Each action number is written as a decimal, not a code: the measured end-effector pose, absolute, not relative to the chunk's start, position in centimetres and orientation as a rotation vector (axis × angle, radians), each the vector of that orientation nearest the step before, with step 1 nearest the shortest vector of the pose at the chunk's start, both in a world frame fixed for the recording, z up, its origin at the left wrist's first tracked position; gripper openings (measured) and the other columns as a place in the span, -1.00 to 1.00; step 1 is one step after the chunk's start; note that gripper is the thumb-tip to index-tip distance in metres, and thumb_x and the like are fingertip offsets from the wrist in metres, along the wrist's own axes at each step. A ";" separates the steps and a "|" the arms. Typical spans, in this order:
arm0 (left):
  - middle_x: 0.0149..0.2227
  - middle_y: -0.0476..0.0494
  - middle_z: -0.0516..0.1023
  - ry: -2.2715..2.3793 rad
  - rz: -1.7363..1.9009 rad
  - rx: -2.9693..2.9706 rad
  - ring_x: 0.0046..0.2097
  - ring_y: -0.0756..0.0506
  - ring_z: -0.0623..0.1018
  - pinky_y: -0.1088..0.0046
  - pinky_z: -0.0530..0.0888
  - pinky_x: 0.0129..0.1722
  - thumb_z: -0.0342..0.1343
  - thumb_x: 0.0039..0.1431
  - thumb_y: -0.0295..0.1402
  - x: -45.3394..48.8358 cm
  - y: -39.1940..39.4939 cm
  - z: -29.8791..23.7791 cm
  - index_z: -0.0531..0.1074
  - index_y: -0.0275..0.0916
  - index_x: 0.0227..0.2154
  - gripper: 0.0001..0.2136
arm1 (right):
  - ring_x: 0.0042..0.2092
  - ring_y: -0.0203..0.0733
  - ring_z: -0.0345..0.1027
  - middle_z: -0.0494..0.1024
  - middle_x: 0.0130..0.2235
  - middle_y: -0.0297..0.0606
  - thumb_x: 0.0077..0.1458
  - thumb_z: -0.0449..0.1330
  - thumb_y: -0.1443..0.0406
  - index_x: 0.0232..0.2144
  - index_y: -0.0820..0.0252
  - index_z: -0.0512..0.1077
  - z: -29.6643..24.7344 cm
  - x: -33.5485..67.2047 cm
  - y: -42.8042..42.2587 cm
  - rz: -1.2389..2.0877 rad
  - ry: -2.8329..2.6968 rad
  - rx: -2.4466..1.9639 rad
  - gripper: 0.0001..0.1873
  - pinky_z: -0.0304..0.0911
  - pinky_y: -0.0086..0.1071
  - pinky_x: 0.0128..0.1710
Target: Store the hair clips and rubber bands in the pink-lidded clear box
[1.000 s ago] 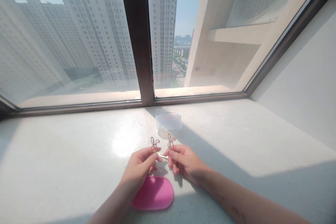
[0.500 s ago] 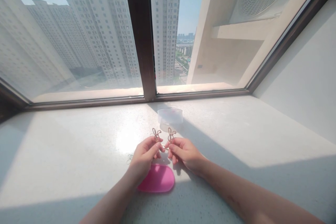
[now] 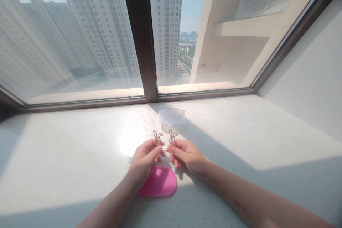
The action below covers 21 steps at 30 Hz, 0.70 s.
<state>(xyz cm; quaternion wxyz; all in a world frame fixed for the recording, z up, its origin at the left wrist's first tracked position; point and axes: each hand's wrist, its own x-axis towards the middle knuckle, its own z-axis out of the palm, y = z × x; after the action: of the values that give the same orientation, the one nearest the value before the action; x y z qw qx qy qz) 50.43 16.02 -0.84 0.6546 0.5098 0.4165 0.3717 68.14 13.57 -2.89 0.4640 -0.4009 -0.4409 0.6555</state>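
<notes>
My left hand (image 3: pixel 145 156) pinches a copper-coloured wire clip with rabbit-like looped ears (image 3: pixel 157 136) between thumb and fingers. A second, similar looped wire clip (image 3: pixel 172 135) stands upright in the pinch of my right hand (image 3: pixel 187 155). The fingertips of both hands are close together, and a short, thin pale-gold piece (image 3: pixel 165 148) shows in the gap between them; its ends are hidden by the fingers. Beneath my left wrist lies a pink, rounded oblong lid or tray (image 3: pixel 160 182), partly covered by the hand.
Behind the hands, a clear plastic container (image 3: pixel 171 117) stands on the pale speckled windowsill (image 3: pixel 80 171). Thin wire loops (image 3: pixel 129 162) lie left of my left hand. A dark window frame (image 3: pixel 151 94) and glass bound the far side, a white wall (image 3: pixel 307 78) the right.
The whole view has shifted slightly, so hands and things appear a little further left. Both hands keep their pinch on the wire clips, with little other change.
</notes>
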 end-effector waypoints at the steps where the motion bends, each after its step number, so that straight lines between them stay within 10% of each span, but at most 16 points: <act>1: -0.47 -0.05 0.48 0.938 0.841 1.161 -0.45 0.04 0.37 0.55 0.28 -0.41 0.20 0.13 -0.27 50.4 16.0 -0.8 0.46 -0.31 -0.28 -0.80 | -0.59 -0.44 0.29 0.48 -0.53 -0.32 0.05 0.29 0.03 -0.36 0.32 0.42 -2.8 68.1 13.5 1.612 -1.083 -0.990 -0.59 0.09 -0.54 -0.57; 21: -0.52 -0.01 0.43 0.918 0.835 1.204 -0.48 0.05 0.35 0.54 0.24 -0.44 0.17 0.15 -0.28 50.4 16.1 -1.0 0.47 -0.30 -0.33 -0.83 | -0.60 -0.42 0.27 0.46 -0.53 -0.34 -0.04 0.33 0.00 -0.38 0.30 0.41 -2.6 68.0 13.2 1.634 -1.058 -1.003 -0.55 0.13 -0.50 -0.57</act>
<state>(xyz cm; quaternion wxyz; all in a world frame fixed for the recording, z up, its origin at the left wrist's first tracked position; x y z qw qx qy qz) 50.36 16.11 -0.96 0.6490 0.5296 0.4041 0.3674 68.05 13.21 -2.64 0.4582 -0.4072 -0.4294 0.6632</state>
